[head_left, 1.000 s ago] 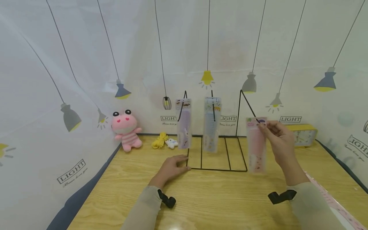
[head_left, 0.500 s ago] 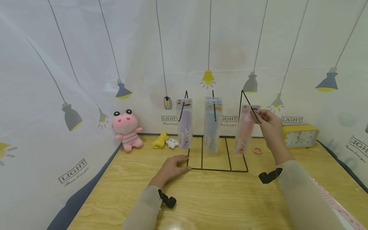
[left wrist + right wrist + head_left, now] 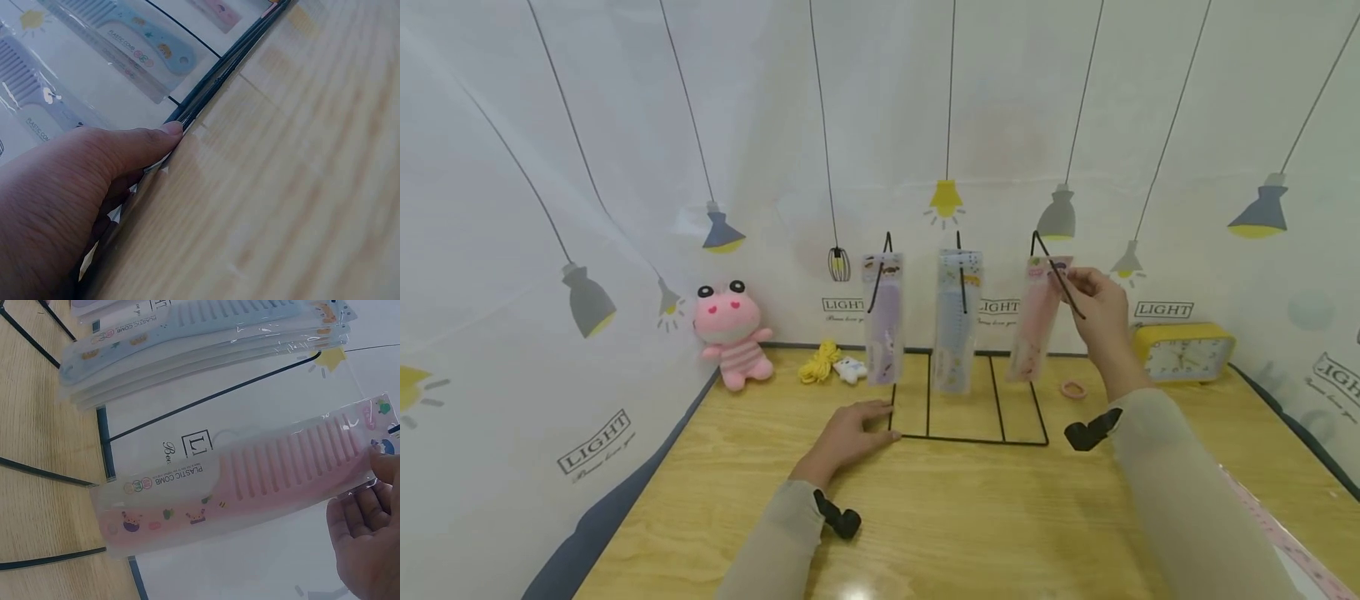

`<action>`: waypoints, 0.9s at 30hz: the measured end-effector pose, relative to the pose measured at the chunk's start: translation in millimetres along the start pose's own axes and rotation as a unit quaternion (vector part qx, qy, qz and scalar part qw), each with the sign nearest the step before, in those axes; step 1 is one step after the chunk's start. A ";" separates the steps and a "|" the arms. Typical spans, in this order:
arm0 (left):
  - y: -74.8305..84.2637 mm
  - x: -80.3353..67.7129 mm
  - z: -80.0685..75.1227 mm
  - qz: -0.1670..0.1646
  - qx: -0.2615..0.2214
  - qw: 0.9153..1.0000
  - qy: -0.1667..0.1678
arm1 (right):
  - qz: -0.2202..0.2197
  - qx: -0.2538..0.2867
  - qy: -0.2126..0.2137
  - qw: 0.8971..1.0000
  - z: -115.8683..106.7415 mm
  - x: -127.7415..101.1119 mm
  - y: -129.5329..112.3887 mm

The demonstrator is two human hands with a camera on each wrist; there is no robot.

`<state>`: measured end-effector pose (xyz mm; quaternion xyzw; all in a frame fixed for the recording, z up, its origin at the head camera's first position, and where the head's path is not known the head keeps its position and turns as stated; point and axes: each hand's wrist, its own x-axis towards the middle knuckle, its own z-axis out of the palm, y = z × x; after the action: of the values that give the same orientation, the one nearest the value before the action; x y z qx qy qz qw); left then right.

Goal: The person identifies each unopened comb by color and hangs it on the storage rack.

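Observation:
A packaged pink comb [image 3: 1037,321] hangs at the right hook of a black wire display rack [image 3: 973,440]; the right wrist view shows the comb [image 3: 250,481] in its clear sleeve. My right hand [image 3: 1097,308] pinches the sleeve's top corner between thumb and fingers. My left hand [image 3: 850,437] holds the front left corner of the rack's base, its thumb [image 3: 147,147] on the wire in the left wrist view. Packaged blue combs [image 3: 957,325] hang on the middle hook, and a packaged purple comb [image 3: 883,329] on the left one.
A pink plush toy [image 3: 732,333], a bundle of yellow cord [image 3: 820,362] and a small white figure [image 3: 850,370] stand back left. At right are a yellow clock [image 3: 1183,354], a pink ring [image 3: 1073,389] and a pink-edged package [image 3: 1285,533] by the right sleeve.
My right hand has carried the pink comb up, left and back along the right hook, uncovering the pink ring. My left hand stays at the rack's corner.

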<state>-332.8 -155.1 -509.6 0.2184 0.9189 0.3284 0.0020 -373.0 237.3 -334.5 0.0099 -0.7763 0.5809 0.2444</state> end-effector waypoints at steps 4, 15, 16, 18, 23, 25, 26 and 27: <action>1.4 0.9 -1.9 0.002 -0.002 1.000 -0.001 | 0.001 -0.011 0.008 1.000 1.3 1.3 -1.2; 2.7 -0.7 -1.7 -0.002 0.001 1.000 -0.004 | 0.016 -0.039 0.002 0.999 -1.5 -5.4 -3.0; 2.6 -0.6 -1.4 -0.001 0.002 1.000 -0.003 | 0.016 -0.038 0.003 0.999 -2.4 -5.9 -2.0; 2.5 -0.5 -0.9 0.002 0.002 1.000 -0.002 | 0.014 -0.028 0.006 1.000 -4.3 -7.2 0.6; 2.6 -0.4 -0.1 0.006 0.003 1.000 0.001 | 0.007 -0.020 0.005 1.000 -14.6 -11.6 8.0; 2.5 -0.5 -0.1 0.007 0.002 1.000 0.001 | 0.011 -0.037 -0.003 0.999 -21.0 -14.6 9.3; 2.5 -0.5 -0.4 0.008 0.001 1.000 0.001 | 0.012 -0.046 -0.007 0.999 -24.2 -16.4 9.6; 2.6 -0.6 -0.8 0.009 -0.001 1.000 0.002 | 0.013 -0.060 -0.010 0.998 -27.3 -17.9 10.1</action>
<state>-331.3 -154.1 -507.5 0.2262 0.9167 0.3295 -0.0022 -350.2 260.5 -344.9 -0.0089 -0.8122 0.5366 0.2290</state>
